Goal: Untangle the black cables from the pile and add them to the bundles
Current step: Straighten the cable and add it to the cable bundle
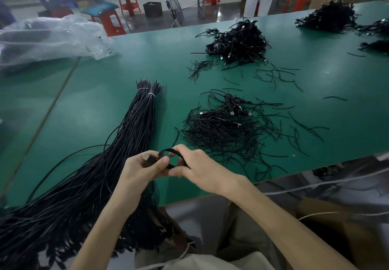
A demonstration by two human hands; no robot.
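Both hands work one coiled black cable (167, 151) just right of the long tied bundle (139, 126), low over the green bench (105, 70). The left hand (143, 164) has its fingers curled round the plug end, thumb pressed on the loop. The right hand (195, 164) pinches the loop's other side between thumb and forefinger. The tangled pile (223, 131) lies farther right of the bundle. This looks like the freeing step: the coil is out of the pile but not yet straightened. Whether a tie binds it is hard to tell. Next it needs pulling out straight and laying along the bundle, ends matched.
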